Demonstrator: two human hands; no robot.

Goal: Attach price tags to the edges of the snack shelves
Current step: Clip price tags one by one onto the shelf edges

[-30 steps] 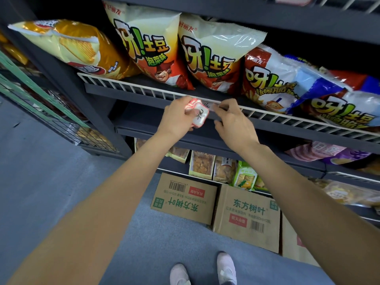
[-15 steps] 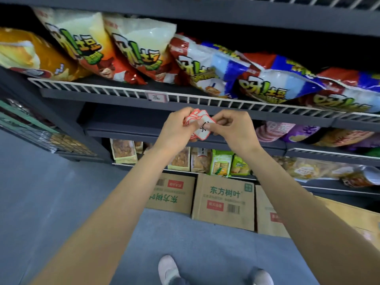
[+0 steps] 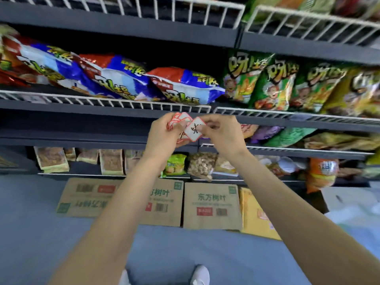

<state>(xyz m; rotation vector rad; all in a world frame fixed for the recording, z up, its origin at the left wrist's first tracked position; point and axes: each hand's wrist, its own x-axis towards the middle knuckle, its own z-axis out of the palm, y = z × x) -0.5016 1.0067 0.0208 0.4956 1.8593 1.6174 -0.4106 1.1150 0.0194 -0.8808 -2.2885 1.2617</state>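
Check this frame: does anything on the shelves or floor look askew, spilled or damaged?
Nothing looks spilled or damaged. The red, white and blue chip bags lie tipped over on the wire-fronted shelf, while the green bags beside them stand upright. The cardboard boxes sit on the floor. The frame is blurred, so small faults could be missed.

The dark front edge (image 3: 102, 109) of the chip shelf is bare — a hand can reach it. Above it, the white wire rail (image 3: 115, 100) and chip bags (image 3: 123, 79) block the way.

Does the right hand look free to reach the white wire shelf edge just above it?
Probably yes: the right hand, pinching one price tag, sits just below the shelf edge, nothing between.
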